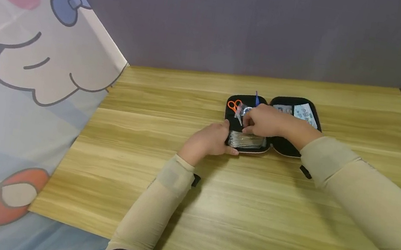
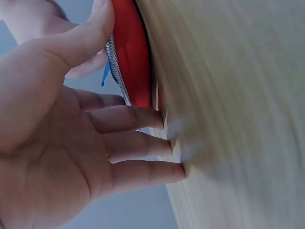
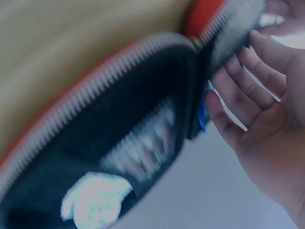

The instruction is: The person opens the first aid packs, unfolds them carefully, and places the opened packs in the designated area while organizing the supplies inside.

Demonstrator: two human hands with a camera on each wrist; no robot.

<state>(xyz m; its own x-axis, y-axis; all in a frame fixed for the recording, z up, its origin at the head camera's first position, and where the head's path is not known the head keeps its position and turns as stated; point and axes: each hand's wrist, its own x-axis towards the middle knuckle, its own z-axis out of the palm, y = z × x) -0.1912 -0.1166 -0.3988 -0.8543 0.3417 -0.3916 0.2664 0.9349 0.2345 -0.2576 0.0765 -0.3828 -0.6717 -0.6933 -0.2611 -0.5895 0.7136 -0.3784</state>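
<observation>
A small zip case lies unfolded on the table, red outside and black inside. Its left half (image 1: 227,117) holds orange-handled scissors (image 1: 234,104), a clear plastic packet (image 1: 243,110), a blue-purple pointed tool (image 1: 257,99) and a bundle of thin, pale wrapped items (image 1: 245,140). My left hand (image 1: 211,138) is at that half's near-left corner, thumb on the rim, straight fingers reaching down to the table in the left wrist view. My right hand (image 1: 266,121) reaches over the left half, fingertips down beside the scissors and packet; whether they pinch anything is hidden.
The case's right half (image 1: 286,146) holds a white-and-blue printed packet (image 1: 305,114) and pale items (image 1: 283,108) in a pocket. Beneath is a wood-grain table (image 1: 135,145), with a grey panel (image 1: 238,27) behind and a cartoon-printed cloth (image 1: 21,124) on the left.
</observation>
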